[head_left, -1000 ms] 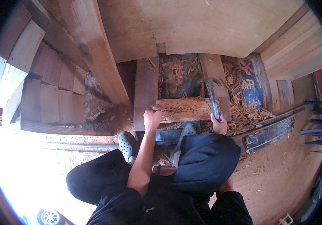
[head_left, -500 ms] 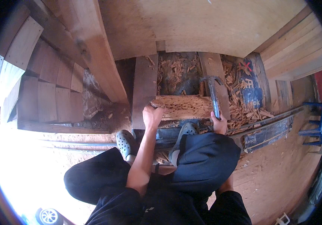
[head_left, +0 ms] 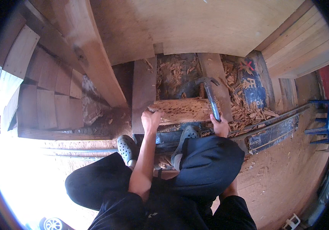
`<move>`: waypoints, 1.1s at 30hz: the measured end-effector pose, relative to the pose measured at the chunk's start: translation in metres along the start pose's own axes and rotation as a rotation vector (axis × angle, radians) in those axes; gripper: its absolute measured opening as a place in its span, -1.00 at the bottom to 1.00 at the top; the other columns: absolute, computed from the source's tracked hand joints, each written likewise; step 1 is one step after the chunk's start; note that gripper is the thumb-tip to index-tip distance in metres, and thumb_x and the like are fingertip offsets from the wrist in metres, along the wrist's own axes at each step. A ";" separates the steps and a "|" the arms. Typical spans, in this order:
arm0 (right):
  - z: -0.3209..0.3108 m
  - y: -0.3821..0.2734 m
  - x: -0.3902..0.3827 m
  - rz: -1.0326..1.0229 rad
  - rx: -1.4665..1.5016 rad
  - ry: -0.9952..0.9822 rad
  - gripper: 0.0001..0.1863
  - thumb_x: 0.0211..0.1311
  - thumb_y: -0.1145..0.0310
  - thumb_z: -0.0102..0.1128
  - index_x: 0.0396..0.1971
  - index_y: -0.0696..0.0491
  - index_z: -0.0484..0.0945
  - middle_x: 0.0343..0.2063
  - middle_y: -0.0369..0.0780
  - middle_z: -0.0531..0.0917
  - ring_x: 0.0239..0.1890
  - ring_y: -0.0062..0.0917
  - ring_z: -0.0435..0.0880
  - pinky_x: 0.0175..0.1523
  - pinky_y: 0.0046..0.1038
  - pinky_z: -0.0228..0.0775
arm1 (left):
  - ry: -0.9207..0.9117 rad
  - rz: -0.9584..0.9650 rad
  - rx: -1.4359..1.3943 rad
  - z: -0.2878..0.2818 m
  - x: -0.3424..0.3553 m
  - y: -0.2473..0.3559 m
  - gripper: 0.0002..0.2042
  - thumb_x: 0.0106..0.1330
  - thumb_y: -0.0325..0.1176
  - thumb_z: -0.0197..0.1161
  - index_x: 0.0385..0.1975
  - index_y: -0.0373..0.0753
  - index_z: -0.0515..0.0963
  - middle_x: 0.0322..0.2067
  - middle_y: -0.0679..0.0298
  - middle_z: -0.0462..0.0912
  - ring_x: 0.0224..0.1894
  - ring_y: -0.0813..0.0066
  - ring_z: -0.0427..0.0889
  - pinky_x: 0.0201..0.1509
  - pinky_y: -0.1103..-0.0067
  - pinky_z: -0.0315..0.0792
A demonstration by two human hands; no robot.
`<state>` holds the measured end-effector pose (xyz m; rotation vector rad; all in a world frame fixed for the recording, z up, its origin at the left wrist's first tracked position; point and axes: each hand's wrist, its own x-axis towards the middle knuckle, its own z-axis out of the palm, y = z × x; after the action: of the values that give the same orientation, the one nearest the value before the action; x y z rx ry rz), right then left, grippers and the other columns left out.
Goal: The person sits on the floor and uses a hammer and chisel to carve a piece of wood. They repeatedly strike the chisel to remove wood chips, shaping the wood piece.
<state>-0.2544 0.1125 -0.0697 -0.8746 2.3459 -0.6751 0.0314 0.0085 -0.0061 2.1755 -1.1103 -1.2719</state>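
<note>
My left hand (head_left: 151, 119) is closed on the left end of a worn, pitted wooden board (head_left: 181, 110), which lies across two dark planks. My right hand (head_left: 220, 126) grips the blue-and-black handle of a claw hammer (head_left: 211, 97) near the board's right end; the dark head is up at the far end of the handle, beyond the board. Splintered wood chips (head_left: 233, 111) lie heaped to the right, and more are scattered behind the board.
Plywood panels (head_left: 195, 23) stand ahead, beside a long timber beam (head_left: 95, 57) and stacked boards (head_left: 49, 107) at left. My feet in clogs (head_left: 127, 147) are below the board. Metal rails run crosswise; a blue plastic chair (head_left: 327, 130) stands at the right.
The hammer head swung a little right and then back left, with my grip kept. Both hands and the board sit slightly further left in the picture, as does the surrounding scene.
</note>
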 end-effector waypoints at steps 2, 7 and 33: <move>0.002 0.000 0.000 -0.008 0.009 0.012 -0.37 -0.04 -0.22 0.23 -0.24 0.08 0.55 -0.45 0.01 0.61 -0.31 -0.04 0.57 -0.25 -0.22 0.37 | -0.010 0.010 -0.034 0.001 0.001 -0.002 -0.64 -0.16 -0.35 0.34 -0.31 -0.40 0.59 -0.32 -0.06 0.65 -0.16 0.12 0.64 -0.05 0.43 0.43; 0.003 -0.005 -0.003 -0.080 -0.009 0.106 -0.47 0.02 -0.10 0.27 -0.31 0.13 0.54 -0.59 -0.09 0.55 -0.48 -0.22 0.52 -0.31 -0.31 0.35 | 0.037 0.059 -0.054 0.007 0.005 -0.010 -0.62 -0.15 -0.36 0.34 -0.28 -0.41 0.58 -0.33 -0.03 0.66 -0.16 0.17 0.64 -0.05 0.44 0.42; -0.008 -0.030 -0.011 0.025 -0.299 0.072 -0.10 0.16 -0.40 -0.31 -0.07 0.24 0.52 -0.22 0.17 0.57 -0.08 0.03 0.53 0.05 -0.09 0.32 | -0.250 0.739 -0.817 0.022 -0.011 0.042 -0.73 -0.20 -0.62 0.44 -0.58 -0.22 0.44 -0.55 0.42 0.45 -0.49 0.68 0.36 -0.39 0.69 0.26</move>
<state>-0.2389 0.1023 -0.0420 -0.9585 2.5608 -0.3548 -0.0089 -0.0072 0.0159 0.9085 -1.0613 -1.3126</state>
